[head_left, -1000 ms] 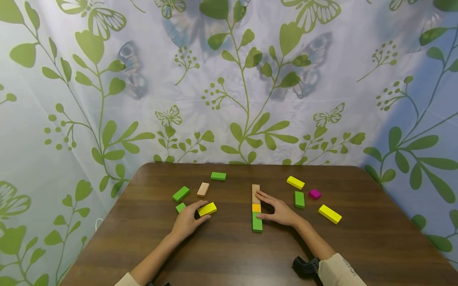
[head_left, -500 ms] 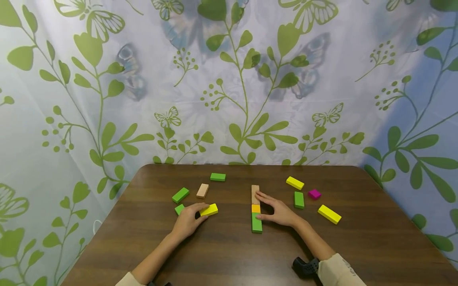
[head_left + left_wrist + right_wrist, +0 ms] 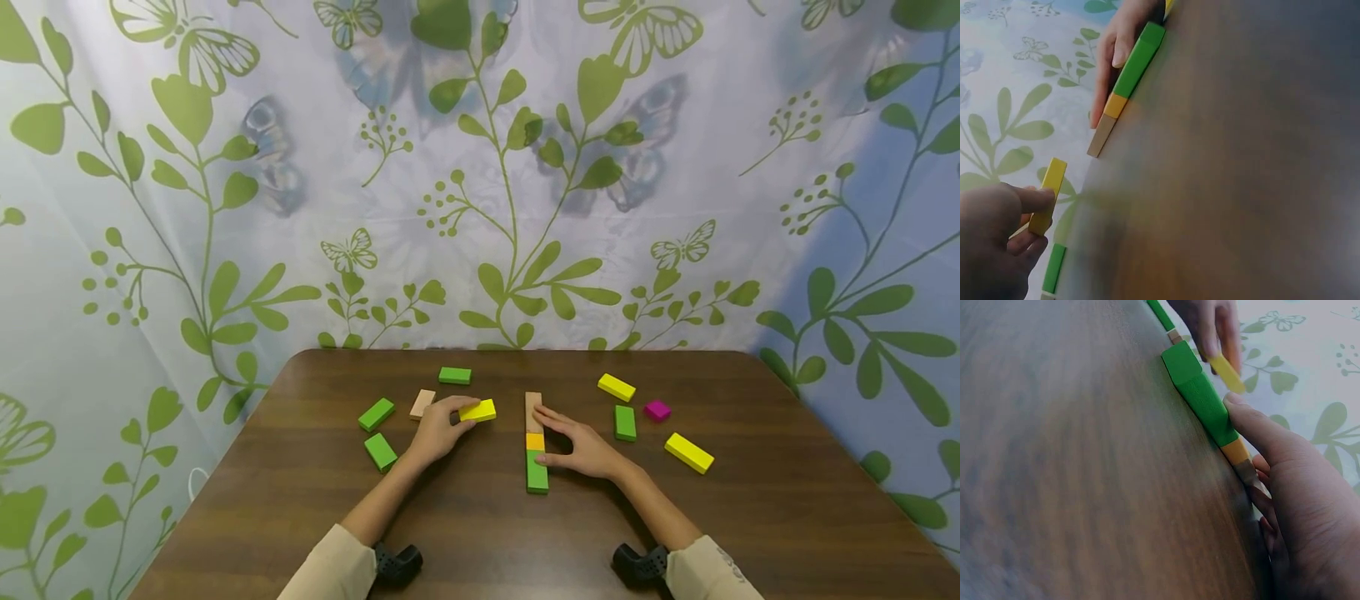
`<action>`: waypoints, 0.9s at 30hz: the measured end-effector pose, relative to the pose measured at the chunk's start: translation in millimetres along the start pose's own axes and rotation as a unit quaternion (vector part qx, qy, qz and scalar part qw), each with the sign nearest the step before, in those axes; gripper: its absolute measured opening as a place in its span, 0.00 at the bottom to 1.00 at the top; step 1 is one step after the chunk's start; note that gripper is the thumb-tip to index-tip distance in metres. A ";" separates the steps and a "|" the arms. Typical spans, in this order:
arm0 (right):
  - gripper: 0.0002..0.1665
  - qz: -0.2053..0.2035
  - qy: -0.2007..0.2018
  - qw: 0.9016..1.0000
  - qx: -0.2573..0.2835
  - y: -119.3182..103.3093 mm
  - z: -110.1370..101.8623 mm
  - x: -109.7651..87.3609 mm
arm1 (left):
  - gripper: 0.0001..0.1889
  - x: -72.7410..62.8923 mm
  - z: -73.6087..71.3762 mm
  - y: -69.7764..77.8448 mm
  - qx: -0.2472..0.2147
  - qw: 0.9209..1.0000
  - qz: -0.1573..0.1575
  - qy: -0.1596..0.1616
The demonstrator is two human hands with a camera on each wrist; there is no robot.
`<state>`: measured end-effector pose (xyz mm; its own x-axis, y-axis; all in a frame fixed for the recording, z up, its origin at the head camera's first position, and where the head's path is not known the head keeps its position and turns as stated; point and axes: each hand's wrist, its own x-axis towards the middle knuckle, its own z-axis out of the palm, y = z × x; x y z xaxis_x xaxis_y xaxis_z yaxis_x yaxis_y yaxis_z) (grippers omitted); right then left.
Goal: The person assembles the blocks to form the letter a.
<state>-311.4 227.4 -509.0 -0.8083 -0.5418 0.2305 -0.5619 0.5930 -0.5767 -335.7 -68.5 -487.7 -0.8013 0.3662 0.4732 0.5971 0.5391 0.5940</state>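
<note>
My left hand [image 3: 439, 432] pinches a yellow block [image 3: 478, 411] between thumb and fingers. In the left wrist view this yellow block [image 3: 1054, 178] looks raised off the tabletop. To its right, a plain wood block [image 3: 533, 404], an orange block [image 3: 535, 442] and a green block [image 3: 536, 477] lie end to end in a straight row. Along the row's right side rests my right hand [image 3: 588, 450], fingertips by the wood block and thumb on the green one. The right wrist view shows that thumb touching the green block [image 3: 1207, 403], fingers extended and gripping nothing.
On the left lie another wood block [image 3: 422, 403] and several green blocks [image 3: 381, 452]. To the right are two yellow blocks [image 3: 689, 453], a green block [image 3: 625, 423] and a magenta block [image 3: 657, 411]. A patterned curtain [image 3: 465, 208] hangs behind the brown table [image 3: 480, 550].
My left hand has taken the yellow block and carried it right and away from me, uncovering a green block on the left. The right hand has stayed at the row.
</note>
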 end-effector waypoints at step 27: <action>0.46 0.004 0.000 1.000 0.005 -1.5 0.5 -0.1 | 0.21 32.6 29.9 -19.0 -0.032 0.997 -0.012 -0.073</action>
<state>-310.4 226.3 -508.5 -0.8130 -0.5370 0.2251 -0.5530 0.5912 -0.5870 -374.3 -44.1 -503.0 -0.8092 0.4625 0.3623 0.5757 0.5014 0.6458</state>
